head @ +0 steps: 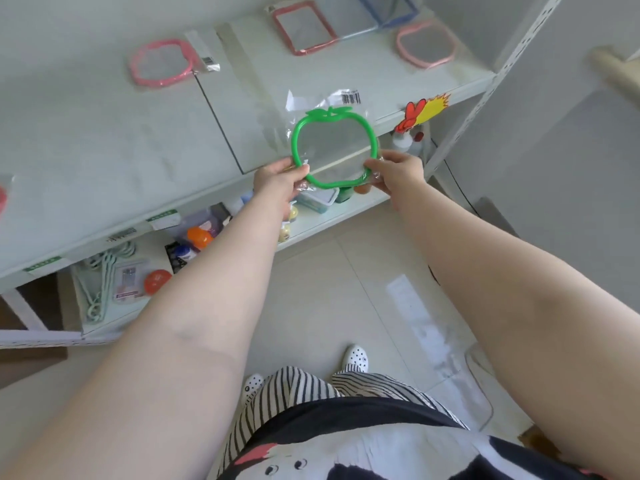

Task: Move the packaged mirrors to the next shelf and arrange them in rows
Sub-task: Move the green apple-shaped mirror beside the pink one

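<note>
Both hands pinch the green mirror (334, 149): left hand (277, 178) at eight o'clock, right hand (394, 171) at four. It looks light, breakable, and its bag slippery, so hold the rim.

A green apple-shaped mirror (334, 148) in a clear bag is held above the shelf's (104, 140) front edge, leaf end pointing away. On the shelf lie a round pink mirror (161, 62), a red square one (304, 27), a blue one (388, 10) and another pink one (425, 46), all bagged.
</note>
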A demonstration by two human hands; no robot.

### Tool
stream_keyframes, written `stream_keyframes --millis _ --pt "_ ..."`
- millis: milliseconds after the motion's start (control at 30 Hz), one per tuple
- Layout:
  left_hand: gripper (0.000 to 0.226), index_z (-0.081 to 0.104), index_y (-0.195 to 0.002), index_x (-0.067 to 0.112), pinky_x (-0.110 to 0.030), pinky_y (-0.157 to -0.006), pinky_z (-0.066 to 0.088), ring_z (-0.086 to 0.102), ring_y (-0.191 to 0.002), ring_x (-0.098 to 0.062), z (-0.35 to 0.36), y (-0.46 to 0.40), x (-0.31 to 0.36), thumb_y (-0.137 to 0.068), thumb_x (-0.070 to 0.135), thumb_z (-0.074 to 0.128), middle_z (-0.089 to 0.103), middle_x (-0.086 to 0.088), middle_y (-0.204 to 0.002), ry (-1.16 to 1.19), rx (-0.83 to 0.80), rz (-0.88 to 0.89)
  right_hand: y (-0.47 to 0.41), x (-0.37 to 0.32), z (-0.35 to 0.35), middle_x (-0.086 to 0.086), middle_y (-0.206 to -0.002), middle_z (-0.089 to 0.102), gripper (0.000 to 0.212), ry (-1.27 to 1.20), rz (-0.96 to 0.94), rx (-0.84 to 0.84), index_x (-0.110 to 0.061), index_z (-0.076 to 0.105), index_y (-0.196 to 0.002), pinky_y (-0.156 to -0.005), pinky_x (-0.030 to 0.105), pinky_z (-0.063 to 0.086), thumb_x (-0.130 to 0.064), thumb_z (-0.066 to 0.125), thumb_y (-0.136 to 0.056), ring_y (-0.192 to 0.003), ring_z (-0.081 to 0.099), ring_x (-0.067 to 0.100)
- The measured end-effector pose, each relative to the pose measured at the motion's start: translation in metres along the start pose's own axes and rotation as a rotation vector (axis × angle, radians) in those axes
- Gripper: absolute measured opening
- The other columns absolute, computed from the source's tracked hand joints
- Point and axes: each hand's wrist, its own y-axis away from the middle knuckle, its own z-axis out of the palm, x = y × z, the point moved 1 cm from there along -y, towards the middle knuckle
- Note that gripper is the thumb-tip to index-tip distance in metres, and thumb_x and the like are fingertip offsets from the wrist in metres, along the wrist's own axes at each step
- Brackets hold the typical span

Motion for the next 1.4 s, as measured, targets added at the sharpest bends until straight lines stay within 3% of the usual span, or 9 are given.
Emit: stream_keyframes --millis 100,233,467,700,833,1000,1100,1233,1400 --pt "0.043 0.057 -0.124 0.001 -0.024 -0.078 0.055 0.065 -0.069 -0.011 0.036 -0.007 -0.001 -0.083 -0.005 0.065 0.068 0.001 -0.078 -0.005 -0.023 0.038 -0.019 -0.008 -0.027 0.013 -0.091 0.068 0.038 -0.009 0.011 0.008 -0.002 0.065 -0.117 -0.066 0.030 0.061 -0.001 0.072 -0.080 -0.066 0.064 0.022" --pt "0.044 0.054 -0.127 0.000 -0.019 -0.073 0.054 0.062 -0.074 -0.011 0.073 -0.022 0.004 -0.084 -0.005 0.064 0.064 0.000 -0.084 -0.028 -0.024 0.047 -0.043 -0.019 -0.049 0.011 -0.096 0.068 0.037 -0.051 0.027 0.015 -0.002 0.064 -0.117 -0.048 0.021 0.056 0.001 0.071 -0.081 -0.052 0.063 0.015" --pt "0.038 0.059 -0.118 -0.002 -0.018 -0.067 0.056 0.062 -0.069 -0.013 0.123 -0.081 0.023 -0.082 -0.007 0.065 0.064 -0.003 -0.082 -0.096 -0.050 0.036 -0.109 -0.051 -0.064 0.006 -0.084 0.067 0.020 -0.028 0.011 0.058 -0.012 0.068 -0.096 -0.085 0.037 0.059 -0.003 0.074 -0.078 -0.083 0.069 0.026" --pt "0.035 0.063 -0.112 0.000 -0.024 -0.074 0.053 0.061 -0.068 -0.015 0.164 -0.151 0.051 -0.077 -0.006 0.069 0.065 -0.005 -0.078 -0.163 -0.030 -0.008 -0.177 -0.095 -0.063 0.004 -0.071 0.064 0.037 -0.003 0.015 0.081 -0.007 0.067 -0.112 -0.053 0.021 0.054 -0.002 0.075 -0.076 -0.043 0.058 0.009" --pt "0.035 0.065 -0.109 -0.001 -0.020 -0.065 0.052 0.061 -0.066 -0.014 0.182 -0.176 0.063 -0.075 -0.005 0.071 0.065 -0.004 -0.074 -0.179 0.046 -0.012 -0.211 -0.114 -0.061 0.008 -0.074 0.068 0.038 0.018 0.015 0.052 -0.007 0.068 -0.113 -0.071 0.028 0.061 -0.002 0.075 -0.075 -0.059 0.065 0.018" --pt "0.037 0.065 -0.111 -0.001 -0.020 -0.066 0.052 0.059 -0.061 -0.013 0.199 -0.206 0.075 -0.075 -0.005 0.072 0.063 -0.002 -0.069 -0.140 0.169 -0.041 -0.258 -0.141 -0.051 0.009 -0.071 0.062 0.042 0.054 -0.001 -0.024 -0.004 0.064 -0.116 -0.051 0.017 0.054 0.002 0.075 -0.076 -0.051 0.053 0.015" --pt "0.037 0.066 -0.111 -0.001 -0.020 -0.066 0.054 0.061 -0.057 -0.011 0.212 -0.220 0.080 -0.075 -0.005 0.073 0.066 0.000 -0.061 -0.122 0.250 -0.034 -0.290 -0.151 -0.045 0.008 -0.071 0.060 0.044 0.113 -0.009 -0.074 -0.003 0.062 -0.118 -0.054 0.019 0.055 0.003 0.074 -0.076 -0.051 0.053 0.014" --pt "0.039 0.067 -0.109 -0.001 -0.032 -0.087 0.056 0.064 -0.078 -0.024 0.228 -0.235 0.084 -0.071 -0.002 0.078 0.066 -0.012 -0.086 -0.083 0.391 -0.030 -0.329 -0.162 -0.039 0.008 -0.069 0.059 0.042 0.157 -0.006 -0.144 -0.001 0.063 -0.117 -0.051 0.017 0.055 0.004 0.073 -0.076 -0.038 0.052 0.008" --pt "0.037 0.068 -0.107 -0.001 -0.030 -0.077 0.054 0.057 -0.059 -0.017 0.243 -0.250 0.082 -0.071 0.000 0.078 0.067 -0.005 -0.064 -0.049 0.487 -0.038 -0.361 -0.165 -0.035 0.013 -0.082 0.063 0.042 0.231 0.005 -0.202 -0.002 0.063 -0.116 -0.054 0.018 0.056 0.004 0.073 -0.076 -0.052 0.053 0.015"
